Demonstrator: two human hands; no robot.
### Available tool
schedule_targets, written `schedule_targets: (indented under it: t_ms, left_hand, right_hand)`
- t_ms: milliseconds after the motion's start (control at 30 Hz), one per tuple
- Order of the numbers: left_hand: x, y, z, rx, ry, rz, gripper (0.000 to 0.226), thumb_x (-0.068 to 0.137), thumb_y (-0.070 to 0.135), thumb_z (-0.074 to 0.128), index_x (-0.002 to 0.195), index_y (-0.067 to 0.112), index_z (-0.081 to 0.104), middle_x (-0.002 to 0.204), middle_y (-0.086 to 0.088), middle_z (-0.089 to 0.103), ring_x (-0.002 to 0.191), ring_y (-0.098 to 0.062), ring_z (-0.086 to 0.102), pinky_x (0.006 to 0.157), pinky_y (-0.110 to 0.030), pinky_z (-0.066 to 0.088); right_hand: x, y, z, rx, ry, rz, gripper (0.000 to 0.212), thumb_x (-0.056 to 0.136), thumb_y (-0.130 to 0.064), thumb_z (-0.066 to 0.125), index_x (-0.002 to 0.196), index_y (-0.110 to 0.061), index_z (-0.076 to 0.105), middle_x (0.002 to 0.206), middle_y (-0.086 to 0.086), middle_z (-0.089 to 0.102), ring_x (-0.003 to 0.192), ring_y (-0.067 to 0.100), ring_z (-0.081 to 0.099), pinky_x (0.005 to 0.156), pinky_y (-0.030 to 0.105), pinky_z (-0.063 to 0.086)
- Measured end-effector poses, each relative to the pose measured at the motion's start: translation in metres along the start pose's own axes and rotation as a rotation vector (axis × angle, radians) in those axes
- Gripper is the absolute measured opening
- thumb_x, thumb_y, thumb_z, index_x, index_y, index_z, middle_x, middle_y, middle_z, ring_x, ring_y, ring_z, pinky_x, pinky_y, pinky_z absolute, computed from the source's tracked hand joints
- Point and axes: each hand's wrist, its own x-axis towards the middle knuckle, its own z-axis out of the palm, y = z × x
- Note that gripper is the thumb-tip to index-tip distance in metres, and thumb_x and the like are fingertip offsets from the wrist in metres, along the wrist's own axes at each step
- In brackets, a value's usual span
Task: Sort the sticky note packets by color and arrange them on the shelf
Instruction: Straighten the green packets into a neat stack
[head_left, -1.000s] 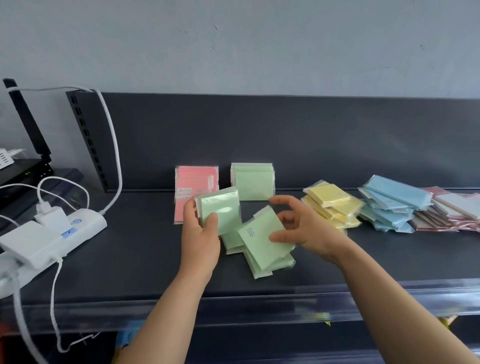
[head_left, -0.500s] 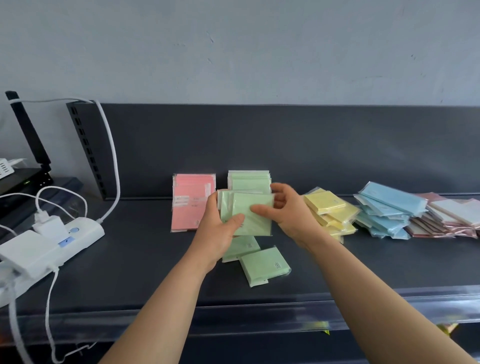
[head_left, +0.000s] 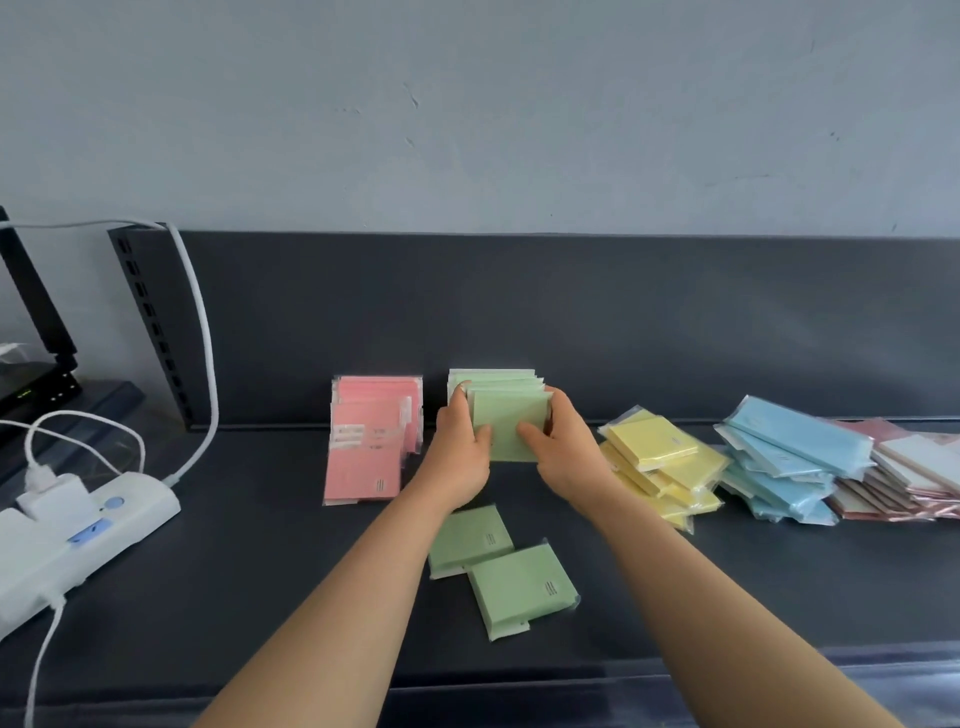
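Near front edge of shelf (head_left: 260, 571): two loose green packets (head_left: 522, 587), flat, touching. Mid-shelf: left hand (head_left: 460, 452) and right hand (head_left: 563, 457), fingers and thumbs clamped on green packet bundle (head_left: 511, 431), upright against green row (head_left: 493, 375). Alongside: pink row (head_left: 369, 447) left; yellow pile (head_left: 660, 457), blue pile (head_left: 784, 452) right.

Arms extended forward, left hand (head_left: 460, 462) and right hand (head_left: 563, 462) both grip the green packets (head_left: 510, 423)

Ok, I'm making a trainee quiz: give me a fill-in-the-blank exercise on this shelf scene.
1. The left hand and right hand together hold packets coloured ____.
2. The pink packets stand on the ____ side of the upright green row.
3. ____ loose green packets lie flat on the shelf nearer the camera.
Missing: green; left; two.
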Motion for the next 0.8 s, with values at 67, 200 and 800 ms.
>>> schedule_targets:
  t_ms: [67,200,800]
  left_hand:
    - [0.010,-0.003,0.003,0.086,0.005,-0.034,0.054,0.101,0.021,0.041,0.149,0.022,0.017,0.137,-0.007,0.036,0.114,-0.021,0.047,0.096,-0.035,0.044]
    - [0.009,-0.016,0.009,0.183,0.009,-0.112,0.056,0.101,0.016,0.045,0.150,0.017,0.018,0.148,-0.013,0.022,0.136,-0.027,0.032,0.111,-0.033,0.027]
    - [0.016,-0.036,0.009,0.135,0.118,-0.056,0.047,0.093,0.015,0.061,0.136,0.015,0.042,0.125,-0.004,0.057,0.111,-0.018,0.057,0.094,-0.029,0.046]
  right_hand:
    - [0.010,0.007,0.006,-0.077,-0.006,0.036,0.037,0.097,-0.016,0.048,0.133,-0.018,0.038,0.123,-0.001,0.050,0.102,0.013,0.053,0.083,0.025,0.045]
    - [0.018,0.029,0.017,-0.239,-0.048,0.150,0.042,0.096,-0.014,0.048,0.136,-0.019,0.036,0.133,0.005,0.037,0.120,0.022,0.045,0.102,0.036,0.039]
    - [0.011,0.028,0.020,-0.312,-0.028,0.140,0.043,0.094,-0.022,0.056,0.133,-0.015,0.038,0.138,0.007,0.033,0.113,0.022,0.051,0.100,0.034,0.043]
